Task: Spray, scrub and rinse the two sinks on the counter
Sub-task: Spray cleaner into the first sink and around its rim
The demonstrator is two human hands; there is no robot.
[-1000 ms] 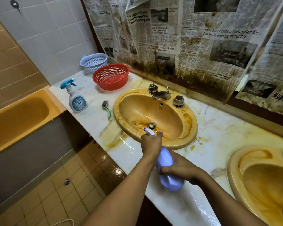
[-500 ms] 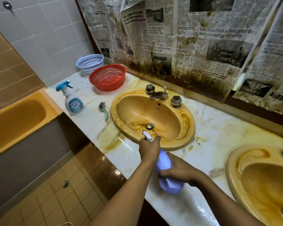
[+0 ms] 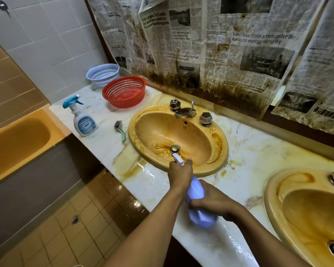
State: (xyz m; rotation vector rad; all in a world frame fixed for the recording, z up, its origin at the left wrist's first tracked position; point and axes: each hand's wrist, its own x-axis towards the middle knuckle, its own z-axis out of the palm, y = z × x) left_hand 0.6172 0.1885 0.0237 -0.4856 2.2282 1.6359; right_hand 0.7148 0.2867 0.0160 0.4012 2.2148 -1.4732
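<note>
A lilac spray bottle (image 3: 198, 206) is held over the wet counter edge, its white nozzle pointing into the left sink (image 3: 218, 160). My left hand (image 3: 179, 173) grips the bottle's neck and trigger. My right hand (image 3: 215, 203) wraps round the bottle's body. The left sink is yellow, stained brown around its drain (image 3: 175, 148). A second stained yellow sink (image 3: 272, 205) lies at the right edge, partly cut off.
A household cleaner bottle (image 3: 83, 120) and a green-handled brush (image 3: 120, 130) stand left of the sink. Red basket (image 3: 124, 91) and pale blue basket (image 3: 103, 74) sit at the back. Taps (image 3: 187, 111) rise behind the basin. Stained newspaper (image 3: 220, 45) covers the wall. A yellow bathtub (image 3: 17, 139) lies left.
Both hands keep the same hold on the lilac bottle over the sink's front rim. Only the camera view has shifted slightly.
</note>
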